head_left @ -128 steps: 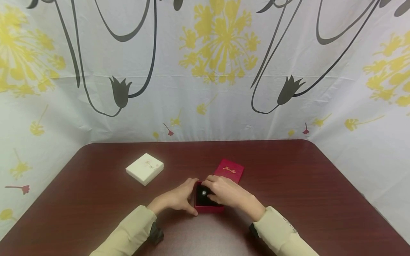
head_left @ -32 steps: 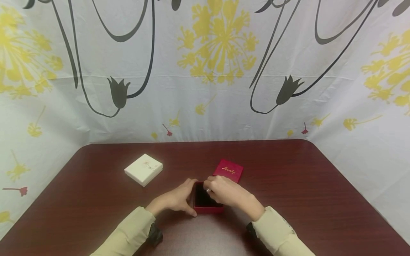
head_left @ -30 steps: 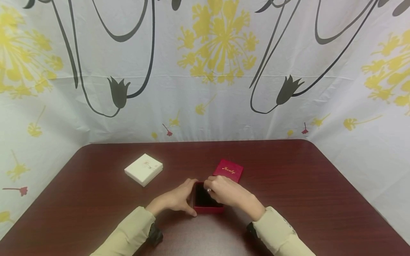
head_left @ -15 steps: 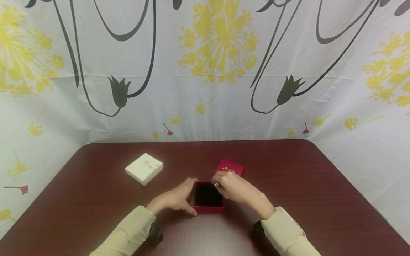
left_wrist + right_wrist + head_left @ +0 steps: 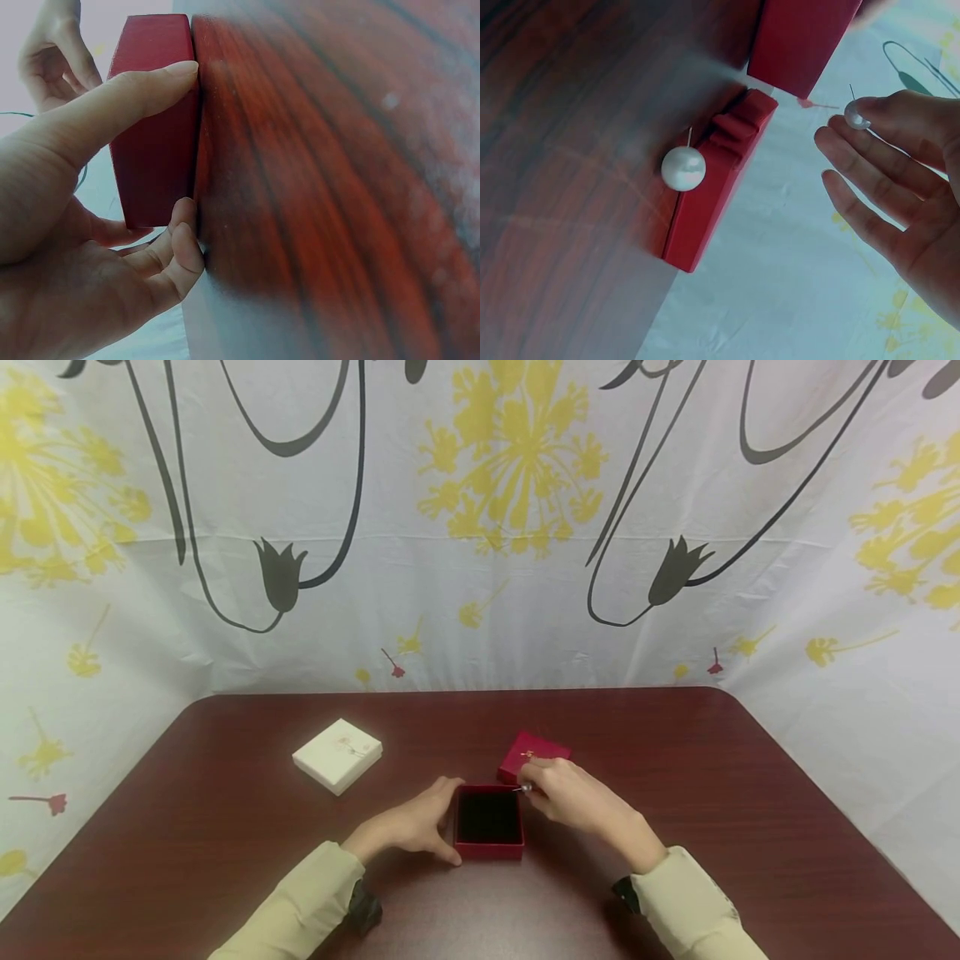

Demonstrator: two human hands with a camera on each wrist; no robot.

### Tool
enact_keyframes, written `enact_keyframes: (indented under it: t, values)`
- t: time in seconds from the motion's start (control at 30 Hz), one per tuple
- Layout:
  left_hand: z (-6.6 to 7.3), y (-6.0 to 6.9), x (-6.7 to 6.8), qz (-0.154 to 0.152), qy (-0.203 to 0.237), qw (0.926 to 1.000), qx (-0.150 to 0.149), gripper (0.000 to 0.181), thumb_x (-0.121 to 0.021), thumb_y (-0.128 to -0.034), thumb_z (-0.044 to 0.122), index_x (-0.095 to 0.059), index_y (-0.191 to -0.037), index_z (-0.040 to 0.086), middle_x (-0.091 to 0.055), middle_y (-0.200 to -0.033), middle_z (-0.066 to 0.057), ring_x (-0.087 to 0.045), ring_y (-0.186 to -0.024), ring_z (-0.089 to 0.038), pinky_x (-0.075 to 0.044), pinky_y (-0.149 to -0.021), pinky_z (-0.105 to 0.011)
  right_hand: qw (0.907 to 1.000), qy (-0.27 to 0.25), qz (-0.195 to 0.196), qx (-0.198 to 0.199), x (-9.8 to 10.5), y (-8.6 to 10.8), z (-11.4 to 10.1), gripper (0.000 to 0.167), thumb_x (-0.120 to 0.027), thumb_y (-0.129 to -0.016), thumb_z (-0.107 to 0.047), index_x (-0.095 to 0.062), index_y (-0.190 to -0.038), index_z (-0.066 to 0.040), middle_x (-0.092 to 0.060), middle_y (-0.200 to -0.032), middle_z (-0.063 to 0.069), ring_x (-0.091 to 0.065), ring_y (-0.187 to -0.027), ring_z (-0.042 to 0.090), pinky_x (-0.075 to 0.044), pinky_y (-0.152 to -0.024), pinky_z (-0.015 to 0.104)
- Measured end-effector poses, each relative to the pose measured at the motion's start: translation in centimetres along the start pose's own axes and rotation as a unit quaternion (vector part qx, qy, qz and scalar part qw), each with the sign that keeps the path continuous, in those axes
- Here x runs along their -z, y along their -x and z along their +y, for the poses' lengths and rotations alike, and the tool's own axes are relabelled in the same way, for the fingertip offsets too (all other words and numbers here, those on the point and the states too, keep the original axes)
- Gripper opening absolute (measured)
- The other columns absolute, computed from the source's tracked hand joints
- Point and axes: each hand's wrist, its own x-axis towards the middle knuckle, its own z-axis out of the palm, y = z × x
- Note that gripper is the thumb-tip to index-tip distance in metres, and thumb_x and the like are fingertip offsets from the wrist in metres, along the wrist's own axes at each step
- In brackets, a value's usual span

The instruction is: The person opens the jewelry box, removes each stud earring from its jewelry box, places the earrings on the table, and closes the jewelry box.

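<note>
From my remote station I watch a person's bare hands at work on a dark red-brown tabletop [image 5: 420,914]. The left grip [image 5: 420,820] curves around the left side of an open red box [image 5: 489,852], thumb at the near corner and fingers at the far one. A black lining [image 5: 488,818] fills the box.

The right grip [image 5: 576,795] pinches a small stud [image 5: 856,116], a round pearl on a thin metal pin, between thumb and fingertip. In my head view the stud is at the box's far right corner, its pin pointing left.

Just beyond that corner lies the red lid [image 5: 528,762]. Gold script [image 5: 527,754] begins on its top, but the right grip covers most of the word, so I cannot read it. In the right wrist view a second pearl [image 5: 683,169], also with a pin, shows in front of the lid; I cannot tell whether they touch.

Farther back on the left rests a closed white box [image 5: 339,756], printed with a thin-stemmed flower; I can make out no words there. A pale curtain [image 5: 465,652] with grey and yellow flowers hangs behind everything.
</note>
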Motion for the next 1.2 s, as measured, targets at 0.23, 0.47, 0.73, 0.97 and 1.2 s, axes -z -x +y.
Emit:
enact_keyframes:
  t: [0.23,0.47,0.73,0.97,1.2]
  values:
    - [0.0,0.0,0.0,-0.001,0.003,1.0,0.002,0.096,-0.083,-0.0568,0.022,-0.028,-0.129,-0.009,-0.039,-0.111,-0.012,-0.043,-0.087,-0.017,-0.039,-0.084,-0.033,0.9998,0.002,-0.009,-0.017,0.2,0.6,0.4,0.01,-0.067,-0.073,-0.004,-0.058,-0.077,-0.006,-0.057,-0.073,0.001,-0.047,-0.059,0.005,-0.043,-0.055,0.015]
    - [-0.1,-0.1,0.0,0.001,0.002,1.0,0.002,0.095,-0.083,-0.0565,0.022,-0.028,-0.129,-0.008,-0.039,-0.11,-0.011,-0.043,-0.087,-0.016,-0.039,-0.083,-0.033,0.9991,0.017,-0.019,-0.035,0.2,1.1,0.7,0.009,-0.066,-0.074,-0.005,-0.058,-0.078,-0.007,-0.056,-0.072,0.0,-0.045,-0.058,0.004,-0.043,-0.054,0.016]
    - [-0.1,0.0,0.0,0.002,0.002,1.0,-0.001,0.095,-0.083,-0.0565,0.022,-0.029,-0.128,-0.009,-0.039,-0.109,-0.01,-0.043,-0.086,-0.016,-0.039,-0.083,-0.032,0.9983,0.008,-0.032,-0.047,0.2,1.9,1.3,0.009,-0.065,-0.075,-0.002,-0.057,-0.076,-0.007,-0.052,-0.067,-0.002,-0.042,-0.051,-0.001,-0.039,-0.048,0.013]
    - [0.1,0.0,0.1,0.001,0.004,1.0,-0.001,0.094,-0.083,-0.0566,0.021,-0.029,-0.127,-0.009,-0.039,-0.109,-0.01,-0.042,-0.089,-0.017,-0.039,-0.084,-0.033,0.9983,0.008,-0.035,-0.046,0.2,2.6,1.8,0.011,-0.063,-0.074,0.0,-0.056,-0.074,-0.008,-0.052,-0.065,-0.004,-0.044,-0.052,-0.002,-0.041,-0.05,0.014]
    - [0.2,0.0,0.1,-0.001,0.007,1.0,-0.001,0.094,-0.083,-0.0566,0.021,-0.029,-0.128,-0.009,-0.039,-0.109,-0.01,-0.042,-0.088,-0.016,-0.039,-0.083,-0.032,0.998,0.031,-0.026,-0.049,0.3,3.2,2.4,0.016,-0.064,-0.073,-0.002,-0.053,-0.069,-0.012,-0.05,-0.063,-0.007,-0.042,-0.054,0.001,-0.04,-0.05,0.018]
